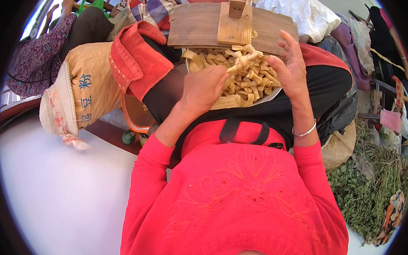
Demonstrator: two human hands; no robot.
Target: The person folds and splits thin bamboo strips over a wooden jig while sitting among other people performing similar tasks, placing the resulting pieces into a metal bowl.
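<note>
On my lap sits a wide metal basin (273, 95) heaped with short, folded and knotted tan strips (255, 86). My left hand (202, 88) is closed at the basin's left side, thumb and fingers pinching a knotted tan strip (243, 61) above the heap. Across from it, my right hand (292, 70) is raised at the basin's right edge with fingers apart and the palm turned inward. Its thumb comes close to the knotted strip, and I see nothing held in it. What the strips are made of I cannot tell.
Beyond the basin lies a wooden board (194, 26) with an upright block (236, 9). A red cloth (141, 58) covers my left knee. At left stands a tan sack (91, 83), near a seated person (38, 54). Dried green plants (368, 191) lie at right, below a small stool (390, 119).
</note>
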